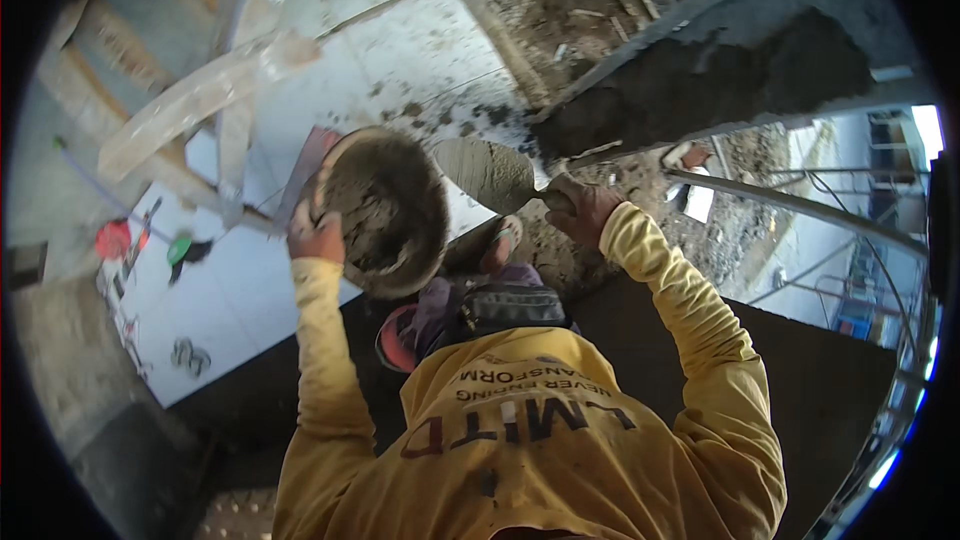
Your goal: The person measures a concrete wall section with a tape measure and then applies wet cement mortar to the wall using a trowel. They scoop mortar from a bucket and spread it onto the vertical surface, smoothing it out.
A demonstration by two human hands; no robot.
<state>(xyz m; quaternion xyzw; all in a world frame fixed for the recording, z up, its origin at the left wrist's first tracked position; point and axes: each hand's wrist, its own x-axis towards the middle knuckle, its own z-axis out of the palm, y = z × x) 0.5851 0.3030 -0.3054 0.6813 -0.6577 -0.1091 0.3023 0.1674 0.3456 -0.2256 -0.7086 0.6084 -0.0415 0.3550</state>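
My left hand [318, 236] grips the near-left rim of a round, mud-coloured bowl [434, 230], tilted in front of me. Grey wet mortar [368, 202] lies inside it. In my right hand [590, 208] is the handle of a trowel [488, 172]. Its blade points left towards the bowl and carries a layer of mortar. Beyond the trowel, at the upper right, runs a grey wall or beam [860, 0] with a dark patch of fresh mortar [720, 80] on its face. The blade appears apart from the bowl, though the gap is small.
Wooden trestle pieces [200, 105] stand at the upper left. On the pale tiles [240, 310] lie a red round thing [113, 238], a green one [179, 249] and mortar splatters. A metal pole [800, 205] crosses the right side above rubble [745, 250]. A dark ledge [800, 360] lies beside me.
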